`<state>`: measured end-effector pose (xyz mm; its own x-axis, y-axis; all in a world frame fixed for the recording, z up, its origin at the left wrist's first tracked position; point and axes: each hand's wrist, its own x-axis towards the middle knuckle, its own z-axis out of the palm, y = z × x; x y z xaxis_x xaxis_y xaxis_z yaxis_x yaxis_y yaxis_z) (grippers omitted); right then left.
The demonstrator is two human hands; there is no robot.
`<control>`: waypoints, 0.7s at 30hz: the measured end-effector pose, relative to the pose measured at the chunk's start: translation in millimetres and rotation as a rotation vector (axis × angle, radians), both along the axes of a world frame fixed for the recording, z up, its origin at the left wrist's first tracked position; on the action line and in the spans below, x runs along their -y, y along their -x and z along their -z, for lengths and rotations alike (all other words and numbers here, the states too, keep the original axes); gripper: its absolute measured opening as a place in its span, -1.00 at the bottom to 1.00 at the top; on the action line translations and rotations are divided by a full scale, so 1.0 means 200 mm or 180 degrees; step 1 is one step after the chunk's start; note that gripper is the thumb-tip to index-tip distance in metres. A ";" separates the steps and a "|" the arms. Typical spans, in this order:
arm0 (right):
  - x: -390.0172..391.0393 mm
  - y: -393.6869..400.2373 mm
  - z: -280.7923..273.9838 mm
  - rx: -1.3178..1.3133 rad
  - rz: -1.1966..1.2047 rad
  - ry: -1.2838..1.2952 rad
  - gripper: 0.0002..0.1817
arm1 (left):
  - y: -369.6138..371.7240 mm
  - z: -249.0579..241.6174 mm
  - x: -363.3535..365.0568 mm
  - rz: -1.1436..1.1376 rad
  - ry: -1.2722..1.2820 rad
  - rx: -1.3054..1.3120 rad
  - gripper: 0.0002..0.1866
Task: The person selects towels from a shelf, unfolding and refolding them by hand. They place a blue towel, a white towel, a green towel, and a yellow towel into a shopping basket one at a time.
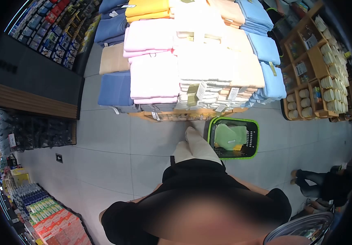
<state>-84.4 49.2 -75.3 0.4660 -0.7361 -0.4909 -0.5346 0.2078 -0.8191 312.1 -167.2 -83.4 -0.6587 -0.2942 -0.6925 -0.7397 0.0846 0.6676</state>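
Observation:
Neither of my hands shows; only bits of my arms appear beside my black top [192, 175]. Ahead of me stands a display stacked with folded cloth goods, perhaps towels or garments. Among them are a pink stack [154, 75], a white stack [202, 61] with hanging tags, a blue stack [272, 77] and a navy stack [114, 87]. Near my feet, a black shopping basket with a green rim [258, 139] rests on the floor. Inside it lie a pale green item [227, 136] and something yellow, partly covered.
A wooden shelf unit [319, 63] with several cups stands at the right. Another person [312, 183] is at the lower right. Packaged goods fill shelves [57, 30] at the upper left, and boxed goods [57, 220] are stacked at the lower left. Grey floor tiles [102, 163] lie between them.

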 end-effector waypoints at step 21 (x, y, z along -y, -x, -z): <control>-0.28 0.05 -0.38 0.0649 0.1033 -0.0414 -0.67 | 0.10 -0.09 -0.20 -0.0207 0.0134 0.0331 -0.87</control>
